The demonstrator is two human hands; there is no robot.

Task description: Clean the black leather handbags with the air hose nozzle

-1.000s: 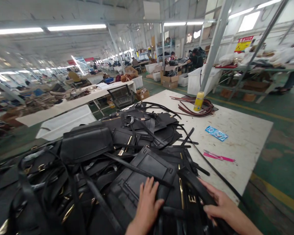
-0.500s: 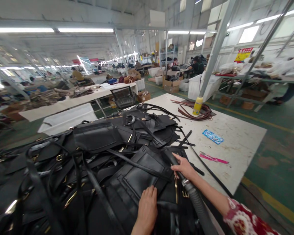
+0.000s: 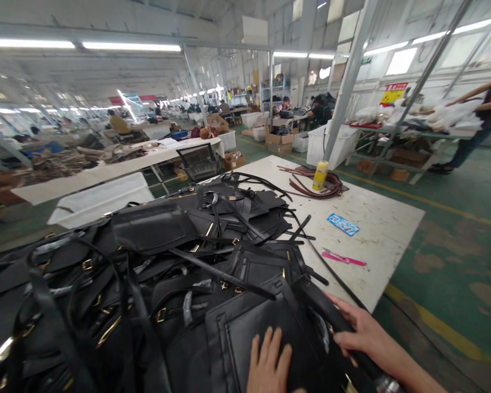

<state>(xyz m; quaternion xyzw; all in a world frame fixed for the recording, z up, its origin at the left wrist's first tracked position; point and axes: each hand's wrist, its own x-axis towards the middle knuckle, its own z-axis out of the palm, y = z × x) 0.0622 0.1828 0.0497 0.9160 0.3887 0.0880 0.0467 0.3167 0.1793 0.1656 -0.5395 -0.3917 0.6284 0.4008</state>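
Note:
My left hand lies flat, fingers apart, on a black leather bag panel at the near edge of the pile. My right hand grips a thick black hose that runs across the bag's right side; a metal collar of the hose shows at the bottom edge. The panel sits on a large heap of black bags and straps with gold buckles covering the left part of the white table.
On the bare table lie a pink tool, a blue packet, a yellow bottle and coiled brown straps. Other tables, boxes and seated workers fill the hall behind. A person stands at a rack far right.
My right hand has pulled the hose back toward me, from the middle of the pile to the near edge. The black panel has slid closer, with my left hand still flat on it.

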